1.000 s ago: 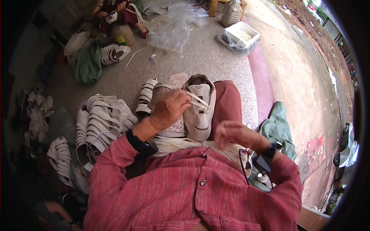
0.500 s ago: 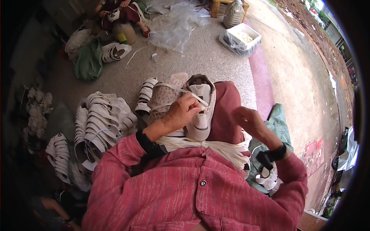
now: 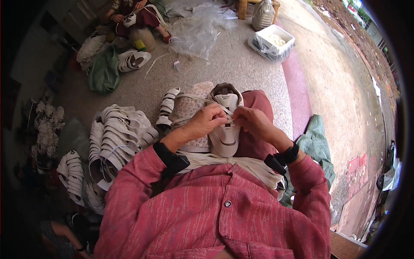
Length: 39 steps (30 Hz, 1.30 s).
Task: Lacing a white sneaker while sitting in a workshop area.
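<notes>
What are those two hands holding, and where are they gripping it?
Both the left hand and right hand pinch a white lace over the top of a white shoe on the lap.

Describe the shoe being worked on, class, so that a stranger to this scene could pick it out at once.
Start at the person's lap in the picture's middle, above the red shirt. There a white shoe lies between the left hand and right hand, which meet over its lace. Unlike the stacked white shoes on the floor, it lies alone.

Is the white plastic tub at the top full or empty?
Partly filled: the white plastic tub, lined with clear film, shows pale material inside; how deep, cannot tell.
</notes>
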Motion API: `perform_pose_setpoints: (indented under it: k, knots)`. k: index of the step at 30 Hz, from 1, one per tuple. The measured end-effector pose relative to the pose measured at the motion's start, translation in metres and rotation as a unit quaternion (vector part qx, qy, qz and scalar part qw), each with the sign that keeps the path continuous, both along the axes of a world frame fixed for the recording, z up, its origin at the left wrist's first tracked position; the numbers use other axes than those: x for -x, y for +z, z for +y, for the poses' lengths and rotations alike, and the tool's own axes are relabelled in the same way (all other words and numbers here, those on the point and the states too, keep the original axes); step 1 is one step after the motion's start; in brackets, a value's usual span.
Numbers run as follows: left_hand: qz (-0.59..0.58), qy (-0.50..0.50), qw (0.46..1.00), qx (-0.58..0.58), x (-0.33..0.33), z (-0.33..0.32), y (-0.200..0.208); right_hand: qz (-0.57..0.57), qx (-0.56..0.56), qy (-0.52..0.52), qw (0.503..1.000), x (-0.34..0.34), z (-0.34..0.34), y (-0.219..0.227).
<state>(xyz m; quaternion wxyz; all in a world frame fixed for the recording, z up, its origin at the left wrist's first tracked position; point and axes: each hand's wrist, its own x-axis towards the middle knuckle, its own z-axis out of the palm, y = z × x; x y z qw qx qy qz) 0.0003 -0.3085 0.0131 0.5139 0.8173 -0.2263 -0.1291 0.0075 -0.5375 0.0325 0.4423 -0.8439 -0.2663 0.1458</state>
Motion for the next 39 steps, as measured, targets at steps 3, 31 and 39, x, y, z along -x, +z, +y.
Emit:
perform_pose_setpoints:
  k: [3, 31, 39]
  knots:
    - [-0.042, -0.011, 0.999, -0.012, 0.000, 0.001, 0.001, -0.033, -0.020, -0.002, 0.999, 0.010, -0.001, -0.010]
    - [-0.009, -0.044, 0.999, 0.018, 0.002, 0.012, 0.008, 0.543, -0.613, -0.087, 0.568, 0.027, 0.007, -0.041]
    - [-0.035, -0.031, 0.999, 0.024, 0.003, 0.014, 0.001, 0.530, -0.614, -0.086, 0.579, 0.036, 0.008, -0.041]
